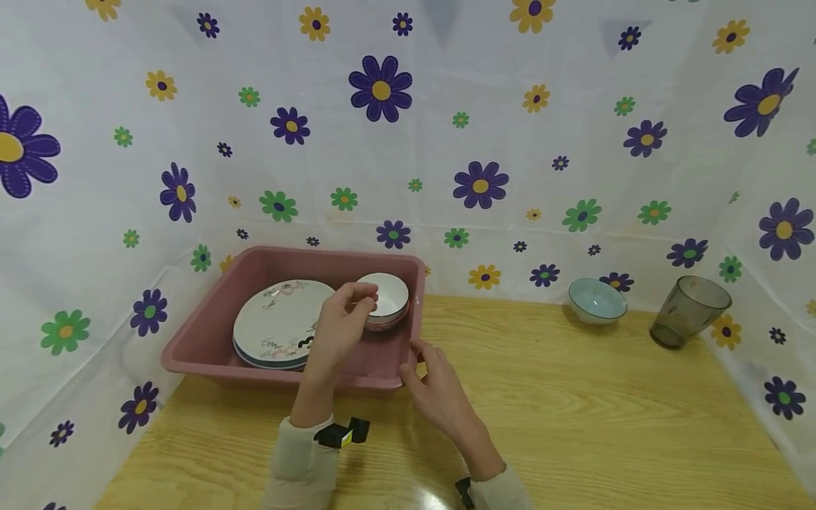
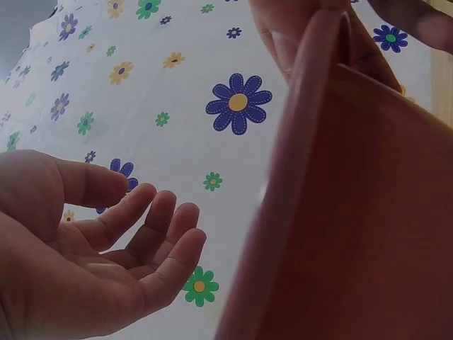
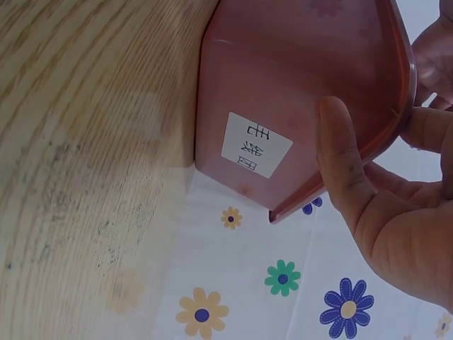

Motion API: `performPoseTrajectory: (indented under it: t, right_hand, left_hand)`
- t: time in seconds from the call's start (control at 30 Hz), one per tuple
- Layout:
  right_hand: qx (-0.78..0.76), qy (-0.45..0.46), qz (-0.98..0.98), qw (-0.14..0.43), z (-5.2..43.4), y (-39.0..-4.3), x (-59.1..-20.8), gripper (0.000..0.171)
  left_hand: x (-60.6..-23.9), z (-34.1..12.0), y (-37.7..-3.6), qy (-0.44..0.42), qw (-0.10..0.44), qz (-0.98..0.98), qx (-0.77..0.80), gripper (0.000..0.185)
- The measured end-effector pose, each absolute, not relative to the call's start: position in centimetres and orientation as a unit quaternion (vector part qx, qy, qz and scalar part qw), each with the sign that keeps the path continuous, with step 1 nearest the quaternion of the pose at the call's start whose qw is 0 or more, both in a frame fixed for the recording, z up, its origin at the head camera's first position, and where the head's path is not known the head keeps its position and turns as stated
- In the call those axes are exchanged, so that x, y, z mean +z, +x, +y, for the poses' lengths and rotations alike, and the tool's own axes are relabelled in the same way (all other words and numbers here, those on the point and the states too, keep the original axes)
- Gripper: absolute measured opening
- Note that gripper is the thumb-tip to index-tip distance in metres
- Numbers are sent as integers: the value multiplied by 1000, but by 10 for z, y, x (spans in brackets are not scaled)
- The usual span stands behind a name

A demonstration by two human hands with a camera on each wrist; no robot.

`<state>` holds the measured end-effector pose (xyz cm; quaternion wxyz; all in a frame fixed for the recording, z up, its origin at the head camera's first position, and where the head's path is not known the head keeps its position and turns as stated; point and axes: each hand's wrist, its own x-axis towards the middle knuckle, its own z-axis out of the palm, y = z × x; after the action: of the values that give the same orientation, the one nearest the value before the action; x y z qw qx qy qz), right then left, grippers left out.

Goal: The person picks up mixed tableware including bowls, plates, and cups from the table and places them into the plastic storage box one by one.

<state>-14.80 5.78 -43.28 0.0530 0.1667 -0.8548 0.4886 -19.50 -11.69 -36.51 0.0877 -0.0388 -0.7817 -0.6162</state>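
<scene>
A pink plastic tub [image 1: 191,348] stands at the table's back left. Inside it lie stacked white patterned plates [image 1: 275,322] and a white bowl [image 1: 387,297] with a reddish outside. My left hand [image 1: 360,301] hovers over the tub just left of the bowl; in the left wrist view the left hand [image 2: 141,212] has loosely curled fingers with nothing in them, beside the tub's wall [image 2: 340,212]. My right hand [image 1: 414,361] grips the tub's near right corner. The right wrist view shows that hand [image 3: 375,170] with its thumb on the outer wall and the fingers over the rim [image 3: 396,92].
A light blue bowl [image 1: 597,299] and a grey tumbler [image 1: 690,312] stand at the back right of the wooden table [image 1: 574,411]. Flowered white cloth [image 1: 446,142] walls in the back and both sides. A white label [image 3: 256,144] is stuck on the tub's outside.
</scene>
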Motion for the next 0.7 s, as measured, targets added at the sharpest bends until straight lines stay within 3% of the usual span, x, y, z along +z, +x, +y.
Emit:
performPoseTrajectory:
  t: [0.7]
  right_hand:
    - [487, 156, -858, 52, 69, -150, -431, 42]
  left_hand:
    - [-365, -116, -188, -57, 81, -782, -616, 24]
